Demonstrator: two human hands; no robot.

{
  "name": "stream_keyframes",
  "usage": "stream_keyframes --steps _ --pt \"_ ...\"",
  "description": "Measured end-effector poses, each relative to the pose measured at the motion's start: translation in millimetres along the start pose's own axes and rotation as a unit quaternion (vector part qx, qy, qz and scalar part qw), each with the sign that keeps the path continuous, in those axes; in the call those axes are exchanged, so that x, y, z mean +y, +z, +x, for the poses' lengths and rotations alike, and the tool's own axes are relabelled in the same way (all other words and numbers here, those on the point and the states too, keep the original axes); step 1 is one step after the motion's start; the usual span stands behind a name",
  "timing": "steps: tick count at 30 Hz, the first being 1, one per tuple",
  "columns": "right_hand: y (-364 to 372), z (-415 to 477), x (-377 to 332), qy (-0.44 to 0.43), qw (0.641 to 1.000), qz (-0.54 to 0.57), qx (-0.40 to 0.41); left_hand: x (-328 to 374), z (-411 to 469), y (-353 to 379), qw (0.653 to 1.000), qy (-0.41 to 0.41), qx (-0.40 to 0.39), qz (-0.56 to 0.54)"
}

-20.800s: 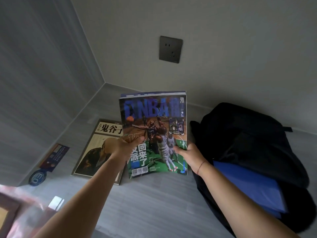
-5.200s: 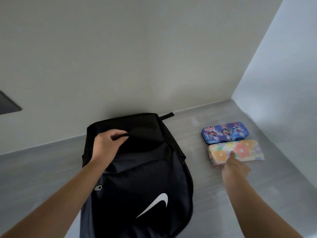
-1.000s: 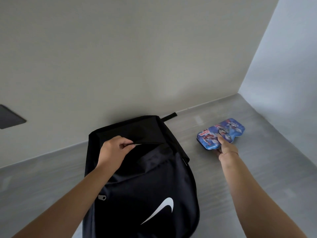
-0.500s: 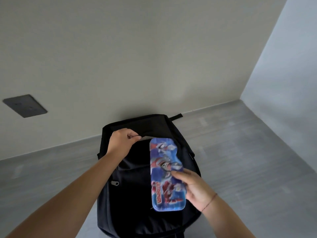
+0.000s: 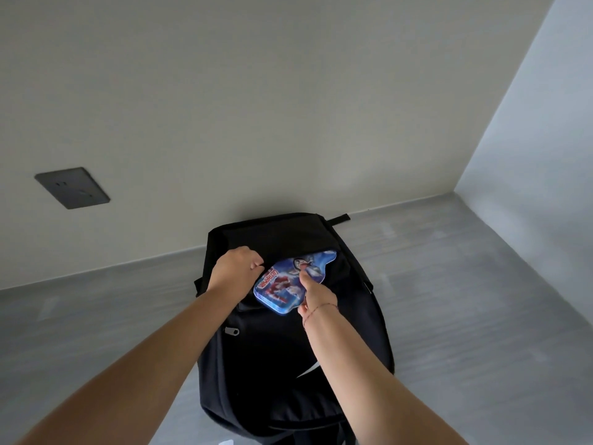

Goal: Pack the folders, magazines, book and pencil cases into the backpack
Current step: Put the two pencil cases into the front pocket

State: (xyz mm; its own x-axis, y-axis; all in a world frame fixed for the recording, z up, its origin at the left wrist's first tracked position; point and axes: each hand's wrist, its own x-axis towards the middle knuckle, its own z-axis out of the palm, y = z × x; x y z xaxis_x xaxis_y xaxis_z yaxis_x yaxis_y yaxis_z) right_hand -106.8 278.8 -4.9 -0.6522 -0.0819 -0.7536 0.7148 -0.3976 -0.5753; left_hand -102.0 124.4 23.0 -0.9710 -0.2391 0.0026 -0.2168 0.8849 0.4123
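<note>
A black backpack (image 5: 276,358) lies flat on the grey table, top end toward the wall. My left hand (image 5: 235,271) grips the edge of its front pocket opening and holds it up. My right hand (image 5: 313,295) holds a blue cartoon-printed pencil case (image 5: 285,285) by its near end, thumb on top. The case is tilted, and its far end sits at the pocket opening under the raised fabric. The floral pencil case, folders, magazines and book are not in view.
The grey table (image 5: 475,300) meets a pale wall behind the backpack and a side wall on the right. A dark wall socket (image 5: 72,187) is on the back wall at the left. A zipper pull (image 5: 231,331) shows on the backpack's left side.
My right hand picked the blue pencil case up from the table at the right, carried it over the backpack and turned it into the pocket opening. My left hand kept hold of the pocket edge.
</note>
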Motion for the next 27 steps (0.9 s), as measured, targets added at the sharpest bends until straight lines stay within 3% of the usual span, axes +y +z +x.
stream_keyframes --steps 8,10,17,22,27 --pt "-6 -4 0 0.066 0.995 -0.016 -0.079 -18 -10 -12 1.000 -0.008 -0.005 -0.015" --pt "-4 -2 -6 0.053 0.997 0.035 -0.053 -16 -13 -12 1.000 0.008 -0.002 -0.022" --pt "27 6 -2 0.032 0.997 0.050 0.046 -19 -19 -23 0.998 0.031 0.027 -0.045" --pt "55 9 2 0.033 0.998 0.056 -0.003 -22 -21 -21 0.996 0.011 0.028 -0.087" --pt "36 14 2 0.053 0.997 0.002 -0.053 -27 -19 -15 0.987 -0.027 0.012 -0.160"
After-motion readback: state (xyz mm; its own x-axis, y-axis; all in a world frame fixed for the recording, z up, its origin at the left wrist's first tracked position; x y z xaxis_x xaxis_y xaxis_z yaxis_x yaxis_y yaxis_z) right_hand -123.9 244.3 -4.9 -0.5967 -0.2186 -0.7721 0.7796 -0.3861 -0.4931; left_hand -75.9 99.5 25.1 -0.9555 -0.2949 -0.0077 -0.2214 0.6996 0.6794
